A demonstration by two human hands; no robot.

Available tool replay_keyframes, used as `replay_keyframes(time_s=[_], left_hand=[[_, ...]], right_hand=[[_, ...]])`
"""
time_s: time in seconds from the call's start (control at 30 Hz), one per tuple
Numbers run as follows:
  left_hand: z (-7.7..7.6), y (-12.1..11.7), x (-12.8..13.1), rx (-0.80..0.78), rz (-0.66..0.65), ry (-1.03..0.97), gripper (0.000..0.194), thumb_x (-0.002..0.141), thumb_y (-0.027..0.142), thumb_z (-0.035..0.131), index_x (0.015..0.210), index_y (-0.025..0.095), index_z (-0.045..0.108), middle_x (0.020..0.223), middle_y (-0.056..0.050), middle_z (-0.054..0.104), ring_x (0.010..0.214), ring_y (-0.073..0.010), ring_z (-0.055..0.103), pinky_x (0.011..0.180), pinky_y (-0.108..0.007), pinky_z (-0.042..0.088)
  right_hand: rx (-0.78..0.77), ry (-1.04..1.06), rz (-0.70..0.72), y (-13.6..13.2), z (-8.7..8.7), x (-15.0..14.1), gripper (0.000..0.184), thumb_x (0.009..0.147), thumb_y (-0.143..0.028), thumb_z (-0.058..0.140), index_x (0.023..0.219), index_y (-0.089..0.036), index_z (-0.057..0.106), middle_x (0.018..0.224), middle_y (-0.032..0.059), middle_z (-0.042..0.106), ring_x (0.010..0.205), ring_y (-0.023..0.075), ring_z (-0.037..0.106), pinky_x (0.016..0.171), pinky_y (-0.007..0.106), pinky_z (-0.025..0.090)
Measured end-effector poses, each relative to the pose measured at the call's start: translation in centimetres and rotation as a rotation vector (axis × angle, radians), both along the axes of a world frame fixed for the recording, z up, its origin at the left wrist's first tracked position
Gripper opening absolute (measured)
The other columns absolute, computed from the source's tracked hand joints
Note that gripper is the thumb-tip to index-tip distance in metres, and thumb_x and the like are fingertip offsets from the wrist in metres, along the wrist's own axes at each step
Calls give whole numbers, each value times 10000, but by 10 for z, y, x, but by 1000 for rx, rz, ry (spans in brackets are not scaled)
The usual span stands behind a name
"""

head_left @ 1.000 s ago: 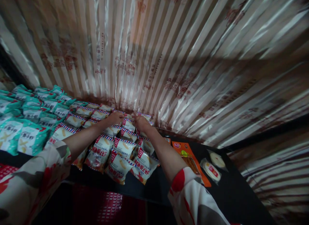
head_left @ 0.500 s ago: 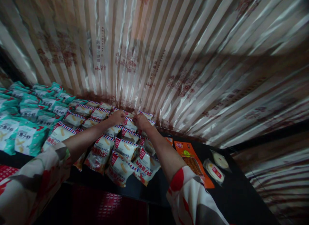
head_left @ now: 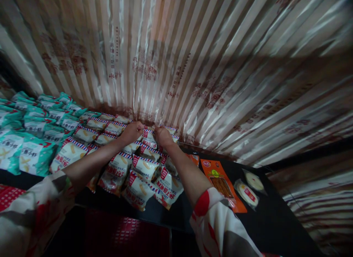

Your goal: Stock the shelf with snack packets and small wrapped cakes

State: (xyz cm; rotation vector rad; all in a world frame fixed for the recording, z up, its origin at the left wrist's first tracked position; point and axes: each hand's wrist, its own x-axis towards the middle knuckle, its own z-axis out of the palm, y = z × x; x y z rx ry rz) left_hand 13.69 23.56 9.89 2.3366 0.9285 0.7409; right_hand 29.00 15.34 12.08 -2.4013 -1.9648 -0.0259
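A white snack bag (head_left: 149, 140) with a striped top edge is held at the back of the counter (head_left: 281, 224), close to the patterned sheeting (head_left: 176, 50). Its upper edge is spanned by the two hands: one top corner appears to be pinched by the left hand (head_left: 132, 133), the other by the right hand (head_left: 163, 136). The fingers of both are curled and pressed together rather than spread, though the exact contact is partly hidden by the backs of the hands. The front of the bag is left facing the wearer, with its printing visible between the wrists. Rows of other white bags (head_left: 138, 190) are set around and in front of it, some leaning on their neighbours, and these are partly covered by the forearms. Teal bags (head_left: 35, 155) are massed to the left; to the right, an orange packet (head_left: 220, 181) is laid flat, with two round packets (head_left: 247, 194) beyond it. The step in hand is judged to be the setting straight of this one bag within its row. For the next move, an even, light pull on both corners seems to be called for, followed by a clean release, so that the crowded bags alongside are not knocked by knuckles or sleeves.
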Motion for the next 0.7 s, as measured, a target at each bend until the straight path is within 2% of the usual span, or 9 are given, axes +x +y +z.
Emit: replay_keyframes(time_s=[0.13,0.2,0.3,0.43,0.7], left_hand=[[7,-12,-13,21,-409,190,142,766,203,526,803,189,663,743,21,682,702,-119,610,663,-198,431],[10,-18,-15,45,-502,240,158,752,193,545,837,196,678,794,15,697,744,-123,618,687,-198,431],[12,-25,-14,74,-515,306,210,736,165,557,898,192,687,898,-13,703,819,-147,626,737,-217,438],[11,-30,-10,160,-513,391,195,727,110,534,815,185,691,856,-17,692,824,-153,617,752,-224,431],[7,-30,-6,220,-374,301,210,738,80,466,714,158,660,770,-32,655,779,-152,595,728,-237,430]], right_hand=[[1,-7,28,1,0,-2,256,868,-226,483,1055,-103,605,1053,162,621,935,212,626,789,268,473],[-2,-6,26,0,1,-3,258,871,-225,477,1057,-98,602,1049,167,622,937,217,626,793,275,472],[-7,0,2,-1,2,-4,264,870,-214,475,1077,-105,594,1064,167,619,926,215,630,782,276,473],[-17,12,-17,-3,2,-3,256,870,-207,471,1071,-117,602,1077,164,614,927,204,628,780,267,467],[46,63,-20,-9,5,-4,255,885,-179,413,979,-125,643,1033,137,630,912,184,620,785,247,446]])
